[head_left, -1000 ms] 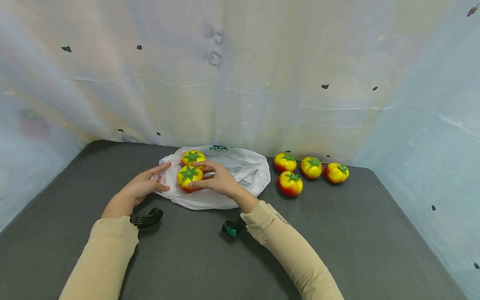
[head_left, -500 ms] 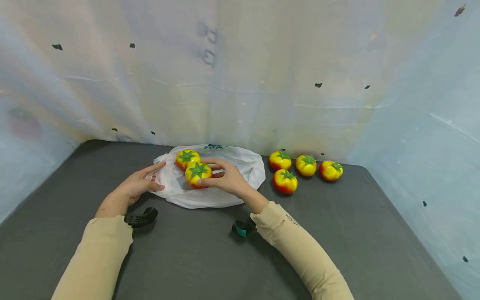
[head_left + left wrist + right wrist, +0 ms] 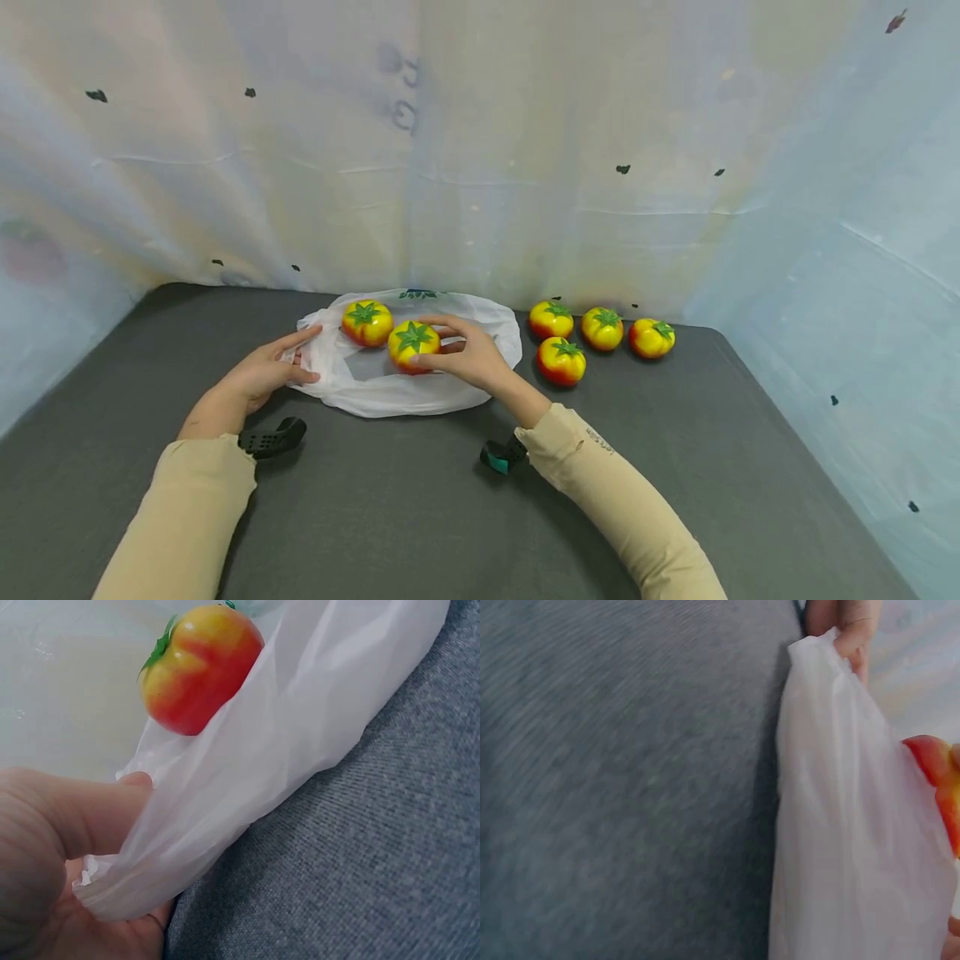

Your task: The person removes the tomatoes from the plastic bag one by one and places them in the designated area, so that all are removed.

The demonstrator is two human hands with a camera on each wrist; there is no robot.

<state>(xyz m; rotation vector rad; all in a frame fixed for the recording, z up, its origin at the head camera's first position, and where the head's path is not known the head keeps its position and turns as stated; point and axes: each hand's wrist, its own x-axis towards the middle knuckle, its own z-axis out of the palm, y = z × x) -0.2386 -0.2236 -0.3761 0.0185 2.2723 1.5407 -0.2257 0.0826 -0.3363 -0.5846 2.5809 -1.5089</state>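
Observation:
My left hand [image 3: 258, 375] holds the left edge of a white plastic bag [image 3: 397, 400], its thumb over the film in the left wrist view. Inside the bag's opening, my right hand [image 3: 476, 358] grips a yellow-red tomato [image 3: 414, 343] with a green leafy top, thumb on the near side and fingers behind. Another tomato [image 3: 367, 322] lies in the bag just to its left. In the right wrist view the bag wall [image 3: 840, 795] partly hides the tomatoes, and only bits of my right hand show at the edge.
Right of the bag, on the dark grey table [image 3: 390, 517], sit several more tomatoes: a near one [image 3: 561, 362] and a back row ending in a far-right one [image 3: 651, 337]. A pale sheet [image 3: 517, 150] hangs behind the table. Black wrist devices hang under both wrists.
My right hand has moved the gripped tomato to the right within the bag, away from the other one, which it stood against before. My left hand stays at the bag's edge.

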